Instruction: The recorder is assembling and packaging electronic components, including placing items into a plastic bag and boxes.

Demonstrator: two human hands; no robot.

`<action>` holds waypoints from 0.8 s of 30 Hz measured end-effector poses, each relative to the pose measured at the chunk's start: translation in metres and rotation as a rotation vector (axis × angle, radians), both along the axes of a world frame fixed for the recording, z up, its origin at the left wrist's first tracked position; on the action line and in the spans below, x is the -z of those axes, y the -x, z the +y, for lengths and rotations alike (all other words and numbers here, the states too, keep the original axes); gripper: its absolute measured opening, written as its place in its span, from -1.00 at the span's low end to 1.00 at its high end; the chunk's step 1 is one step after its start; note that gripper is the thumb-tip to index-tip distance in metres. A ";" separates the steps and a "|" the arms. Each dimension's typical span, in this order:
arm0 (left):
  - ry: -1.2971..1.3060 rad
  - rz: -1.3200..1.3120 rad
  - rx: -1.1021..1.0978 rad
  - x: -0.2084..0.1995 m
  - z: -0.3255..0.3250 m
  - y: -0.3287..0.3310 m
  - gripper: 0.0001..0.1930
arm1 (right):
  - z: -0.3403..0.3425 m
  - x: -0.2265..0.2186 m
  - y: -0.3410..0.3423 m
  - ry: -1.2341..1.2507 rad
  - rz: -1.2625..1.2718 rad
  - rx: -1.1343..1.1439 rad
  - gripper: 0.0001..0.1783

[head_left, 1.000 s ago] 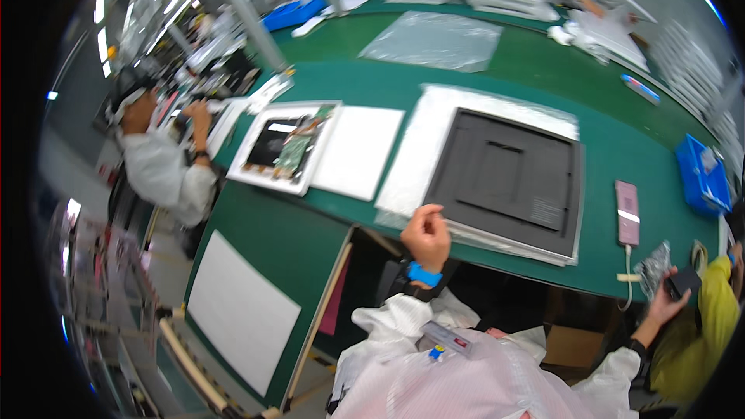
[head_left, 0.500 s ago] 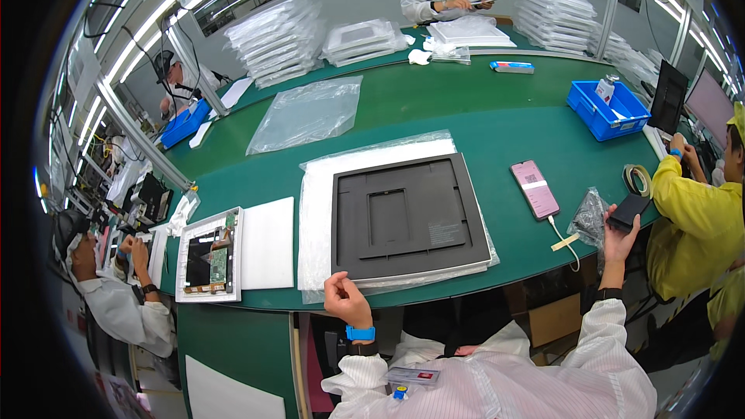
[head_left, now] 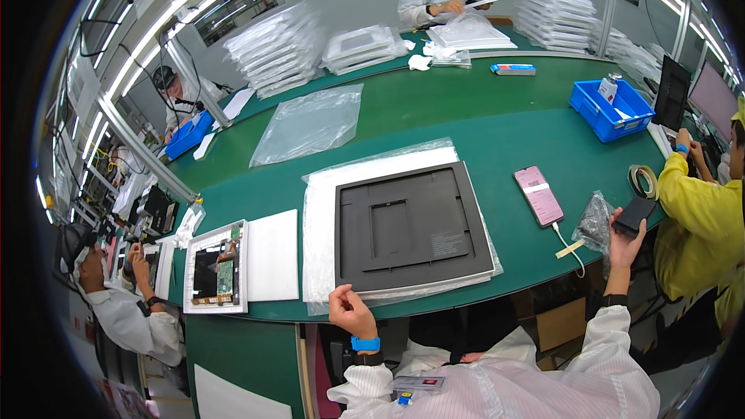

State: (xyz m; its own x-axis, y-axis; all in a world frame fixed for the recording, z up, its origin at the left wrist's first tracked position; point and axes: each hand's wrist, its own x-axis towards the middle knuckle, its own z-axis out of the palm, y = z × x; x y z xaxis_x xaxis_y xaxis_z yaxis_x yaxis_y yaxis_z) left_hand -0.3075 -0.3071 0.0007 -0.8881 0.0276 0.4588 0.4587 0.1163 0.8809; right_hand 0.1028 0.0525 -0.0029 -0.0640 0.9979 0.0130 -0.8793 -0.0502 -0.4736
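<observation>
A black rectangular panel (head_left: pixel 407 221) with a recessed centre lies on white foam sheeting and clear plastic wrap (head_left: pixel 318 264) in front of me. Near its lower left corner is my left hand (head_left: pixel 351 312), fingers curled in and nothing visible in them. My right hand (head_left: pixel 623 245) is raised at the right edge of the bench, its fingers wrapped around a small black box-shaped object (head_left: pixel 635 216). Just left of that hand sits a crumpled clear bag (head_left: pixel 594 221). A pink-screened phone (head_left: pixel 538 195) with a white cable lies between the panel and the bag.
An open white-framed device (head_left: pixel 217 268) with a green circuit board sits left, beside a white foam sheet (head_left: pixel 272 256). A blue bin (head_left: pixel 611 111) and tape roll (head_left: pixel 642 182) are at right. Wrapped stacks (head_left: pixel 275 50) line the far side. Several co-workers sit around.
The view has shifted slightly, so the bench sits a little lower and further right. Across the bench, the co-worker's white sheet has tilted. My hands keep nearly the same pose.
</observation>
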 end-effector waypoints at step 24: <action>-0.023 0.020 -0.028 0.002 0.000 -0.002 -0.90 | -0.002 -0.001 0.000 -0.024 0.029 -0.010 -0.38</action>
State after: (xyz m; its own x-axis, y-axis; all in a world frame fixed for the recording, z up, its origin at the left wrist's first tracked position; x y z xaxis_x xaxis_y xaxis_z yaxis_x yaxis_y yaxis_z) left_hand -0.3056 -0.3072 -0.0015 -0.8792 -0.0076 0.4764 0.4729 0.1088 0.8744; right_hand 0.1032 0.0505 -0.0020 -0.0737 0.9965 0.0390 -0.8923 -0.0484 -0.4489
